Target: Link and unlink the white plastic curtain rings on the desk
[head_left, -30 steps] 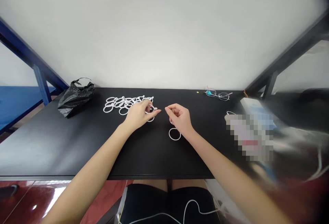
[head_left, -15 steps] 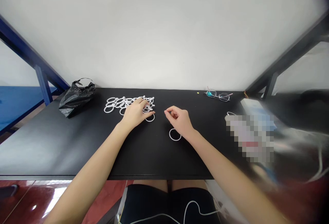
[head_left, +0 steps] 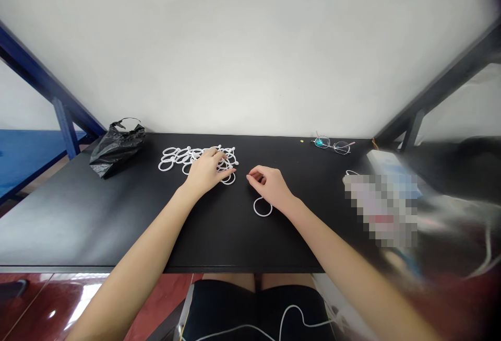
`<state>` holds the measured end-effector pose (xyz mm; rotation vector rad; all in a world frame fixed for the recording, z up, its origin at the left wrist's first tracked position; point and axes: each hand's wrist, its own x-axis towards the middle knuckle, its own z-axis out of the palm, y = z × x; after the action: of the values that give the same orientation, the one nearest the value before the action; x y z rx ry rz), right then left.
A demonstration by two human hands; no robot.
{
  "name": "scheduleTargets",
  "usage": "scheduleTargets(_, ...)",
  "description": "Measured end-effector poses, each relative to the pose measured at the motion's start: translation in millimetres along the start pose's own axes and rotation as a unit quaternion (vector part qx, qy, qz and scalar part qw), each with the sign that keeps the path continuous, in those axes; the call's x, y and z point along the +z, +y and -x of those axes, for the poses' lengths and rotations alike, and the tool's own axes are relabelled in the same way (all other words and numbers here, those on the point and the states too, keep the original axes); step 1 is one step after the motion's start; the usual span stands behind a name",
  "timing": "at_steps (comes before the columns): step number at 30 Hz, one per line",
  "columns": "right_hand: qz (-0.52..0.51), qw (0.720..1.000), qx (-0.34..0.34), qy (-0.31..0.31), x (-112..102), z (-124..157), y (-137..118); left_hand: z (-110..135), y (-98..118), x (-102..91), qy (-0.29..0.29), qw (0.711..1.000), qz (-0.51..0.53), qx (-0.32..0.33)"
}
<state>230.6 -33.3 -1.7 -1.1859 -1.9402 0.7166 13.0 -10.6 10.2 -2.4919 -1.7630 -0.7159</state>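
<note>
Several thin white rings with small knobs [head_left: 166, 165] lie in an overlapping cluster on the black table [head_left: 219, 236]. My left hand [head_left: 206, 167] rests over the right part of this cluster, thumb stretched out and fingers spread, covering some of the rings. To its right, my right hand [head_left: 270, 183] is closed, thumb and fingertips nearly together. A single white ring [head_left: 262, 215] shows below its palm, its upper part hidden by the hand; it moves along with that hand. How the fingers grip it is hidden.
A crumpled black plastic bag [head_left: 117, 149] sits at the back left. Eyeglasses [head_left: 332, 145] lie by the wall at the back right. A white box [head_left: 385, 163] and a blurred-out item [head_left: 381, 210] are at the right. A white cable [head_left: 291, 308] crosses the lap.
My right hand has shifted slightly left and toward me, and the single white ring has moved with it. Rings near my left thumb have shifted slightly; that hand stays in place.
</note>
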Motion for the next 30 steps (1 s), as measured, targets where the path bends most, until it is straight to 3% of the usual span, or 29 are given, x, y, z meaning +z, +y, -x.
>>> scheduleTargets(6,0.030,0.998,-0.051,0.017,-3,0,-3,0,6,-4.9,0.020,0.999,0.036,-0.004)
scheduleTargets(13,0.103,0.995,0.009,0.009,-8,-3,2,0,11,-8.3,0.028,0.998,0.059,0.004)
scheduleTargets(24,0.056,0.998,-0.032,0.026,-1,-2,4,4,21,-5.5,0.018,0.993,0.088,0.080)
scheduleTargets(30,0.035,0.999,-0.013,0.038,-1,-3,4,5,20,-4.0,0.017,0.992,0.087,0.088)
